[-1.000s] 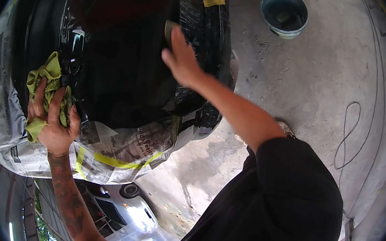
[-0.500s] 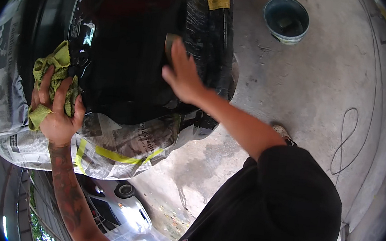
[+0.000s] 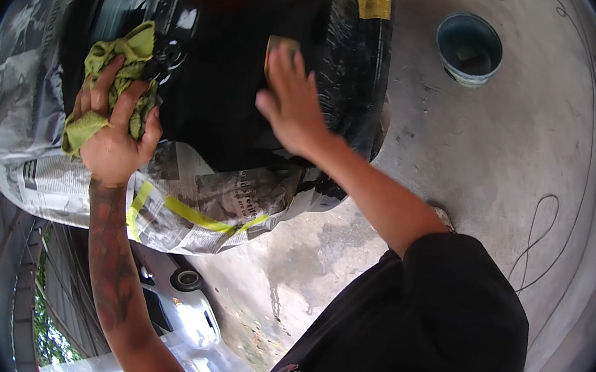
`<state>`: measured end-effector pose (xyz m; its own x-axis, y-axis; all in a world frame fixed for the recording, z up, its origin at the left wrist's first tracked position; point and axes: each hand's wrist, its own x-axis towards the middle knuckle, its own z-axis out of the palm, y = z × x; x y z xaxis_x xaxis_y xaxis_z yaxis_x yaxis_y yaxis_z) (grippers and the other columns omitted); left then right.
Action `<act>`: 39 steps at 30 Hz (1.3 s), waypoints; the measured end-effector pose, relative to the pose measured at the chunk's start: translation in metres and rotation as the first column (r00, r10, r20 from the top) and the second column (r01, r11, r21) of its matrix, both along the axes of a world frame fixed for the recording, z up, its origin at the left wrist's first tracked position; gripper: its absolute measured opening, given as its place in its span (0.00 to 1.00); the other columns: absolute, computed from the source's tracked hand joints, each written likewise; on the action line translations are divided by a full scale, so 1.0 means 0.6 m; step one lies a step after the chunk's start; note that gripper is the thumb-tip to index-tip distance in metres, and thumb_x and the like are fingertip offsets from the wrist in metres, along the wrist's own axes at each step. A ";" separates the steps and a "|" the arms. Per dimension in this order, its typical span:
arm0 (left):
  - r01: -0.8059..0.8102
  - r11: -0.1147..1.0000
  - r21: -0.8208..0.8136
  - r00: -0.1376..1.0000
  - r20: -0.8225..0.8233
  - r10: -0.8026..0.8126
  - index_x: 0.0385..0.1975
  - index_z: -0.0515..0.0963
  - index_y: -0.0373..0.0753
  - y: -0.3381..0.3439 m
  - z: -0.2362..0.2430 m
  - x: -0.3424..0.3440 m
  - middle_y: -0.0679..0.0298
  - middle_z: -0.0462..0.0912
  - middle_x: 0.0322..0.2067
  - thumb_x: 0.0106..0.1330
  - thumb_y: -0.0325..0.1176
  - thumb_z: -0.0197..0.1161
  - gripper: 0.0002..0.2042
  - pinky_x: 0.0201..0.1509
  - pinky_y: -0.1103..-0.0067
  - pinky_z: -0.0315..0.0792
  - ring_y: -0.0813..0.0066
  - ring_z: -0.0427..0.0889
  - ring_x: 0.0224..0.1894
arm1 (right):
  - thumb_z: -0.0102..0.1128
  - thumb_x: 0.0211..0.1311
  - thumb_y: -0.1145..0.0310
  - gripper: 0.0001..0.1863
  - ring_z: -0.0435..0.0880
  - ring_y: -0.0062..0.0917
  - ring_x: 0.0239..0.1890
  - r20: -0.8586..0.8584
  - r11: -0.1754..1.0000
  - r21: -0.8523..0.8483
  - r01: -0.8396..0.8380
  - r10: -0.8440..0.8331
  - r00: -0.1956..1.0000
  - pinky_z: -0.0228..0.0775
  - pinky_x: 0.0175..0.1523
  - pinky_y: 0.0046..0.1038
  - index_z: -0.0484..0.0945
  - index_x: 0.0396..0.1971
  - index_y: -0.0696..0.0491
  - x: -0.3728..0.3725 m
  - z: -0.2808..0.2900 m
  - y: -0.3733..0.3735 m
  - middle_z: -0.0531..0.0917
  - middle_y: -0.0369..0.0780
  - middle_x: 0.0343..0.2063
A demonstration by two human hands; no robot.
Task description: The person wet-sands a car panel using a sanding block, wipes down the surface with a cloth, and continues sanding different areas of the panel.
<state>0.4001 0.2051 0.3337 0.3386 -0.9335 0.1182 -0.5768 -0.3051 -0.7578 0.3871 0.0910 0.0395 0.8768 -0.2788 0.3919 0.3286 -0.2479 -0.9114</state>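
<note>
Right hand [image 3: 295,106] over part-hidden pad [image 3: 280,41]

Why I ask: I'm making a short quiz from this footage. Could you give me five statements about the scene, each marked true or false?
1. The left hand holds a yellow-green cloth. True.
2. The right hand is inside the bucket. False: its fingers lie over a small flat pad at the black panel.
3. The bucket stands on the floor, to the right of the black panel. True.
4. The tape strips on the newspaper are blue. False: they are bright yellow.
5. A yellow piece lies near the black panel's right edge, apart from both hands. True.
</note>
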 end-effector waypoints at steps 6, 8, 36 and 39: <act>-0.027 0.999 -0.045 0.999 -0.020 0.026 0.42 0.82 0.48 0.012 -0.002 -0.001 0.65 0.77 0.60 0.59 0.41 0.66 0.12 0.58 0.61 0.72 0.53 0.77 0.56 | 0.55 0.69 0.47 0.42 0.48 0.49 0.78 0.066 0.997 -0.075 0.033 -0.028 0.997 0.44 0.73 0.63 0.54 0.75 0.54 -0.038 0.071 0.045 0.51 0.47 0.77; -0.005 0.999 -0.044 1.000 -0.007 0.004 0.42 0.82 0.47 0.008 0.000 -0.002 0.64 0.77 0.59 0.60 0.39 0.66 0.11 0.57 0.61 0.73 0.53 0.78 0.55 | 0.54 0.69 0.47 0.41 0.48 0.47 0.78 0.143 0.977 -0.187 -0.098 0.126 0.982 0.43 0.73 0.66 0.54 0.75 0.52 -0.108 0.072 0.070 0.51 0.45 0.77; -0.011 0.998 -0.066 1.000 -0.021 0.009 0.42 0.82 0.46 0.006 0.000 -0.005 0.62 0.76 0.60 0.59 0.40 0.65 0.13 0.61 0.58 0.70 0.51 0.75 0.59 | 0.50 0.71 0.45 0.41 0.47 0.44 0.79 0.178 0.987 -0.143 0.073 -0.047 0.983 0.41 0.74 0.64 0.53 0.76 0.51 -0.007 0.190 0.025 0.50 0.42 0.78; -0.022 0.997 -0.072 0.999 -0.029 0.020 0.42 0.82 0.47 0.009 0.004 -0.006 0.63 0.75 0.60 0.58 0.41 0.66 0.13 0.62 0.58 0.69 0.51 0.74 0.61 | 0.52 0.70 0.46 0.39 0.50 0.41 0.78 0.259 0.980 -0.115 0.164 -0.130 0.957 0.44 0.73 0.66 0.58 0.75 0.50 0.040 0.175 0.014 0.56 0.41 0.76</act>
